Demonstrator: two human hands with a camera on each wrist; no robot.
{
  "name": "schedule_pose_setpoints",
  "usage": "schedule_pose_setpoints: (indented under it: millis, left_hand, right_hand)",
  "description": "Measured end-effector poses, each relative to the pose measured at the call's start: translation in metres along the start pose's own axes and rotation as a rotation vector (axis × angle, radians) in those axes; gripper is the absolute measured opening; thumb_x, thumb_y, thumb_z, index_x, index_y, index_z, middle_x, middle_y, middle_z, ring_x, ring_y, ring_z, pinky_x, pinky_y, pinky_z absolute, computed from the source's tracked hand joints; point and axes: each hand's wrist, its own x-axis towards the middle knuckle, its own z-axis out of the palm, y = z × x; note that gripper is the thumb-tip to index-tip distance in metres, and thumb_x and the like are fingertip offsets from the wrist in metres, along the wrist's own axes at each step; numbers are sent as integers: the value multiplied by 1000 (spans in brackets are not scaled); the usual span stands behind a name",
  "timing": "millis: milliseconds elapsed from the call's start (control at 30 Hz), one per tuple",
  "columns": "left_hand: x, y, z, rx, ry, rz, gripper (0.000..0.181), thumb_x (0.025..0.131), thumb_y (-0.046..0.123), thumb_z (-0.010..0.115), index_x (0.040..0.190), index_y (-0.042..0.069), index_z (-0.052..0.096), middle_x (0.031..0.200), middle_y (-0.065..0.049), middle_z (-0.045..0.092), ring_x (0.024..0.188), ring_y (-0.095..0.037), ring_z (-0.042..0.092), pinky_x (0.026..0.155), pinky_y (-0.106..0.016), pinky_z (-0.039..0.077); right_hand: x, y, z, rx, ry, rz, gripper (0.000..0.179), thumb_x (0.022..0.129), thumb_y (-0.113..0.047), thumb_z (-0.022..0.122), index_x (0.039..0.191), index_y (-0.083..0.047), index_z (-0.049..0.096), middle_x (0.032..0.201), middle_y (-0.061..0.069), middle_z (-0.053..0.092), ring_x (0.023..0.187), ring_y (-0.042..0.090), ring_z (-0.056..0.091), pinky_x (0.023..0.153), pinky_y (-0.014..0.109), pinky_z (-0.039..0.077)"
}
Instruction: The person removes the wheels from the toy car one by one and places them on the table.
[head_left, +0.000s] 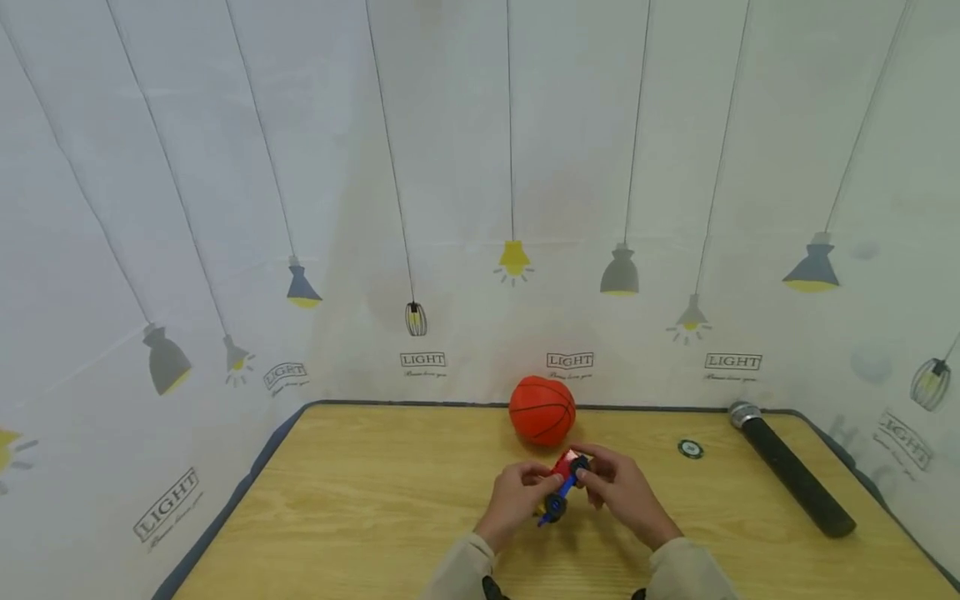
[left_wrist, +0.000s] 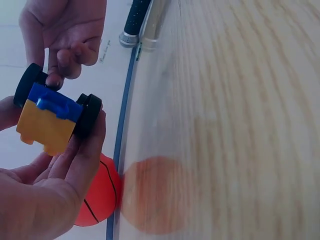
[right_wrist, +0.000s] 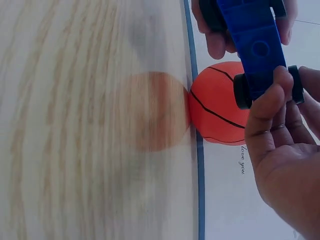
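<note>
A toy building-block car (head_left: 566, 482) is held up over the table between both hands. In the left wrist view its yellow block (left_wrist: 47, 125) sits on a blue base with black wheels. The underside of the blue base (right_wrist: 255, 47) shows in the right wrist view; a red part shows in the head view. My left hand (head_left: 516, 497) grips the near, yellow end, its fingers around a wheel. With thumb and fingers, my right hand (head_left: 621, 492) pinches the far end by the wheels. Fingers partly hide the car's sides.
A red ball with black basketball lines (head_left: 542, 410) stands at the table's back edge, just beyond the hands. To the right lie a round dark chip (head_left: 691, 449) and a black microphone (head_left: 795, 475). Lamp-printed white cloth (head_left: 465, 200) surrounds the wooden table (head_left: 360, 500).
</note>
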Motion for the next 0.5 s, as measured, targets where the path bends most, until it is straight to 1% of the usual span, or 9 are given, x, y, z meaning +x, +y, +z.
schedule_pose_setpoints:
  millis: [67, 133, 200, 300, 367, 433, 500]
  left_hand:
    - [-1, 0, -1, -21, -10, 3, 37, 91, 35, 73, 115, 7, 70, 98, -4, 71, 82, -10, 63, 68, -26, 52]
    - [-3, 0, -2, -43, -40, -3, 39, 93, 33, 72, 121, 7, 67, 97, -5, 70, 80, -10, 63, 66, -25, 51]
    - [-4, 0, -3, -59, -85, -9, 44, 94, 32, 70, 130, 8, 63, 97, -5, 71, 78, -10, 62, 64, -24, 50]
    - [-5, 2, -3, -72, -159, -15, 50, 96, 29, 67, 142, 13, 54, 91, -1, 69, 70, -9, 55, 61, -23, 48]
    - [-5, 3, -4, -79, -203, -14, 52, 97, 29, 66, 145, 18, 51, 85, 2, 65, 66, -9, 50, 59, -23, 45]
    - [-4, 5, -5, -89, -240, -17, 53, 97, 29, 66, 147, 23, 49, 82, 3, 61, 64, -10, 45, 58, -24, 42]
    - [-5, 5, -6, -109, -269, -22, 52, 96, 31, 67, 146, 27, 50, 84, 3, 61, 65, -11, 46, 59, -24, 42]
  right_hand:
    - [1, 0, 1, 18, 5, -1, 43, 100, -9, 59, 143, -6, 54, 85, 7, 59, 67, 16, 55, 60, 27, 50]
    - [1, 0, 2, 28, 10, 0, 41, 100, -8, 59, 141, -6, 56, 85, 6, 58, 67, 16, 55, 60, 27, 50]
    - [0, -1, 3, 30, 13, 0, 38, 100, -8, 58, 138, -6, 59, 84, 5, 58, 68, 16, 55, 60, 27, 49]
    - [0, -2, 2, 31, 1, 2, 35, 100, -8, 58, 135, -5, 62, 86, 4, 60, 70, 17, 56, 61, 27, 49]
    - [0, -3, 1, 38, -24, 4, 33, 101, -9, 57, 133, -5, 62, 87, 3, 61, 71, 17, 56, 62, 28, 50]
    - [0, -3, 0, 45, -65, -1, 33, 101, -11, 58, 133, -5, 62, 86, 3, 61, 72, 18, 57, 64, 29, 50]
    - [0, -4, -2, 55, -104, -5, 33, 101, -13, 58, 133, -5, 62, 86, 3, 61, 74, 19, 57, 65, 31, 50]
